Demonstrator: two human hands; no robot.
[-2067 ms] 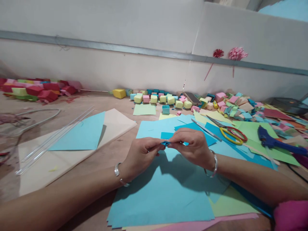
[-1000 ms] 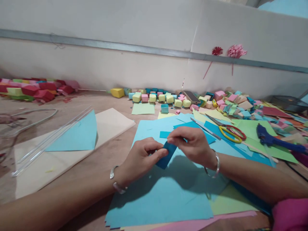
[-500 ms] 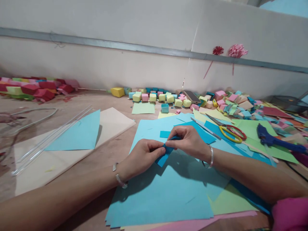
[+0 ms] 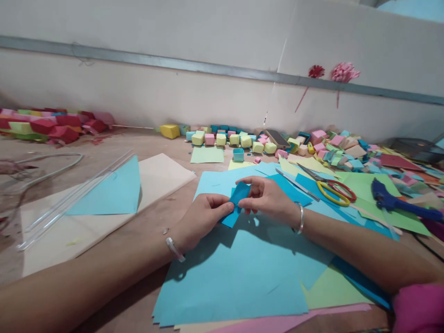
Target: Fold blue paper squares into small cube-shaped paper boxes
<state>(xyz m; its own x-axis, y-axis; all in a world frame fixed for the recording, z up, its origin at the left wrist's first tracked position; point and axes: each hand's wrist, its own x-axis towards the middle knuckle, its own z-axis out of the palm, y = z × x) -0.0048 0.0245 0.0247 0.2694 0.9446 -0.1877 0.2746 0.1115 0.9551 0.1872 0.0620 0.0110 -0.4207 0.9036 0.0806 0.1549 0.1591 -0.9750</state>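
Note:
Between my two hands is a small folded strip of blue paper, held just above a stack of light blue sheets. My left hand pinches its lower left part between thumb and fingers. On the other side my right hand has its thumb against the strip and its fingers curled behind it. The strip's upper part stands up between the hands, while a lower flap points down toward the stack. Some of the strip's back is hidden by my fingers.
Scissors, a metal-bladed tool and a blue glue gun lie to the right. Small paper boxes line the wall beside a phone. Clear glue sticks rest across cream paper at left.
The upper part of the blue paper strip now stands up, where before it was folded over under my right fingers. My right hand's fingers have loosened and shifted slightly.

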